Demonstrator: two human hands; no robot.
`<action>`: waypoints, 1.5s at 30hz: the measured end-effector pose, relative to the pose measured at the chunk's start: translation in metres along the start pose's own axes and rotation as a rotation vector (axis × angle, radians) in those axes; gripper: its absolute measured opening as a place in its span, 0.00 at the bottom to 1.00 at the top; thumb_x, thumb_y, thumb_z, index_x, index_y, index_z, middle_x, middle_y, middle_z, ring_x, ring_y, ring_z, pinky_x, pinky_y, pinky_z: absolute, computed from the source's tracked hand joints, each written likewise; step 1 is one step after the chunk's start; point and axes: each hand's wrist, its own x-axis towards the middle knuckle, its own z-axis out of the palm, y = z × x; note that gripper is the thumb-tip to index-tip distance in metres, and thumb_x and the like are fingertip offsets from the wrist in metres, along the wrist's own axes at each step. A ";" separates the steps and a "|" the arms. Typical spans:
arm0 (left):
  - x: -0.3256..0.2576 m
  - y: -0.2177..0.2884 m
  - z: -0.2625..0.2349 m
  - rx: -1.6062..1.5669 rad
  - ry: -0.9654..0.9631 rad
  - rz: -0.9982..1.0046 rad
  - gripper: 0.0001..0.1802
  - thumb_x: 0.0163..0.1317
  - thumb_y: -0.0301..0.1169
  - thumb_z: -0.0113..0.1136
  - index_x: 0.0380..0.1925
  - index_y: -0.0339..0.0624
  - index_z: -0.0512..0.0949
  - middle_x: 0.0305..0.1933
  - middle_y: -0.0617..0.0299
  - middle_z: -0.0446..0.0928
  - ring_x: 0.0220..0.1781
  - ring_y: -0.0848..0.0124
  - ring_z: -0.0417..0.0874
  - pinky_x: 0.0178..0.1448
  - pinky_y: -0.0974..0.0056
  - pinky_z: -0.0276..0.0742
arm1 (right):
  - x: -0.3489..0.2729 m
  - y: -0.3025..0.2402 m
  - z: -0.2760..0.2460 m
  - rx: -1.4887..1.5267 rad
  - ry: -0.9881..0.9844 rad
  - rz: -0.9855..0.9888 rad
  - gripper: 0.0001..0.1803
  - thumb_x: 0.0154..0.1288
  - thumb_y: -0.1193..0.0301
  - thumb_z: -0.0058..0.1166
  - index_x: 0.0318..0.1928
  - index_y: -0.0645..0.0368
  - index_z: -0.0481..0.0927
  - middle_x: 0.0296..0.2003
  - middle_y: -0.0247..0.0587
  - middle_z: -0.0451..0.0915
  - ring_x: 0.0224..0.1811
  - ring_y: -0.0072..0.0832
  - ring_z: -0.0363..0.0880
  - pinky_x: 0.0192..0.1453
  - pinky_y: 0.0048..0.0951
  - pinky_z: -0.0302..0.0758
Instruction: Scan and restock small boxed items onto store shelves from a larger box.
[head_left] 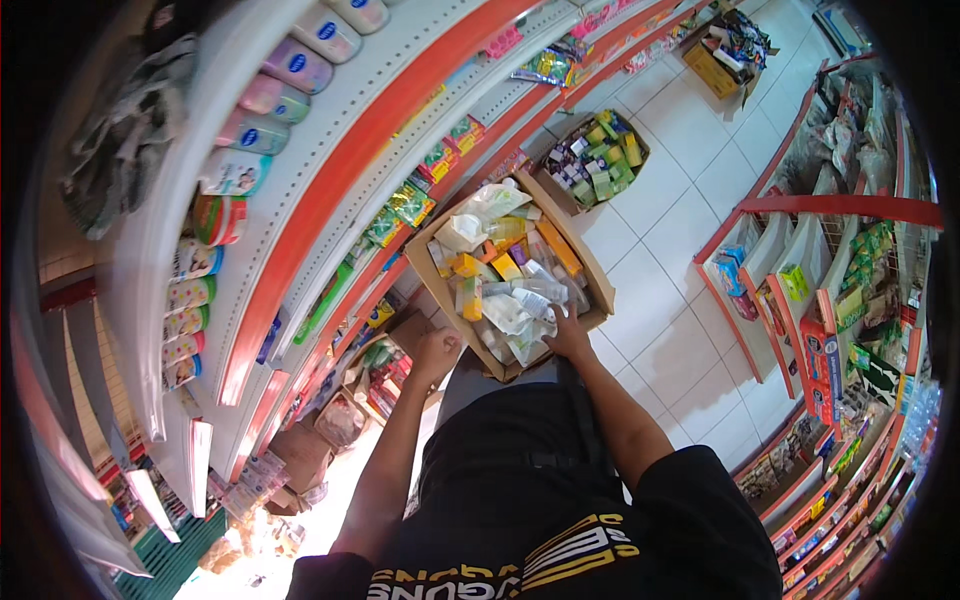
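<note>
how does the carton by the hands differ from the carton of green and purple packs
The near carton holds pale pouches and orange-yellow boxes; the far carton holds mostly green, yellow and purple packs. The right hand reaches into the near carton; no hand touches the far carton. Both are open cardboard.

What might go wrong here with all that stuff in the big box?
Some things might tumble out: the cardboard box is heaped with loosely jumbled bottles, pouches and small cartons. Also, the right hand is down at a white package in the pile, so pulling there could perhaps make its neighbours slide. And somebody could trip, because another full box sits on the tiled floor right beside the shelves.
</note>
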 end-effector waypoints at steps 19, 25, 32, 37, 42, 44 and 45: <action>0.112 -0.008 0.066 0.230 0.084 -0.255 0.40 0.43 0.41 0.72 0.59 0.42 0.72 0.52 0.43 0.78 0.52 0.51 0.81 0.56 0.54 0.77 | 0.025 -0.031 0.050 -0.540 0.096 -0.329 0.35 0.55 0.64 0.63 0.65 0.34 0.69 0.71 0.38 0.57 0.74 0.53 0.50 0.63 0.75 0.55; 0.048 0.046 0.014 -0.118 0.079 -0.114 0.23 0.47 0.41 0.73 0.45 0.48 0.83 0.44 0.51 0.80 0.46 0.66 0.82 0.51 0.64 0.78 | 0.011 -0.071 -0.030 0.072 -0.141 -0.434 0.51 0.49 0.54 0.70 0.70 0.55 0.58 0.67 0.59 0.59 0.69 0.54 0.60 0.70 0.44 0.63; -0.027 0.155 -0.036 -0.981 -0.029 0.097 0.31 0.62 0.30 0.63 0.65 0.40 0.66 0.55 0.59 0.75 0.53 0.66 0.79 0.57 0.61 0.76 | -0.059 -0.210 -0.175 0.177 -0.163 -0.668 0.26 0.59 0.60 0.66 0.53 0.62 0.77 0.29 0.41 0.79 0.28 0.28 0.77 0.35 0.29 0.77; -0.049 0.189 -0.070 -1.446 0.249 0.385 0.27 0.69 0.37 0.53 0.65 0.43 0.61 0.60 0.56 0.73 0.62 0.62 0.74 0.67 0.53 0.69 | -0.104 -0.329 -0.219 -0.027 -0.012 -0.945 0.18 0.59 0.62 0.64 0.42 0.63 0.79 0.21 0.41 0.77 0.24 0.34 0.78 0.31 0.34 0.74; -0.087 0.229 -0.141 -1.610 0.322 0.520 0.26 0.72 0.47 0.46 0.60 0.40 0.65 0.55 0.55 0.74 0.56 0.59 0.77 0.60 0.48 0.74 | -0.098 -0.500 -0.271 0.030 0.796 -1.456 0.24 0.49 0.63 0.70 0.47 0.56 0.79 0.44 0.48 0.79 0.50 0.46 0.77 0.55 0.44 0.72; -0.084 0.213 -0.155 -1.721 0.177 0.634 0.26 0.72 0.48 0.45 0.59 0.40 0.66 0.53 0.54 0.75 0.54 0.59 0.78 0.59 0.49 0.75 | -0.089 -0.567 -0.280 -0.086 1.064 -1.534 0.24 0.51 0.61 0.68 0.48 0.56 0.79 0.46 0.46 0.79 0.54 0.44 0.75 0.58 0.45 0.71; -0.081 0.207 -0.161 -1.815 0.005 0.734 0.26 0.72 0.49 0.44 0.58 0.40 0.68 0.52 0.53 0.76 0.52 0.59 0.79 0.57 0.51 0.76 | -0.072 -0.588 -0.277 -0.086 1.058 -1.552 0.24 0.51 0.61 0.68 0.48 0.56 0.79 0.46 0.46 0.79 0.54 0.44 0.75 0.58 0.45 0.71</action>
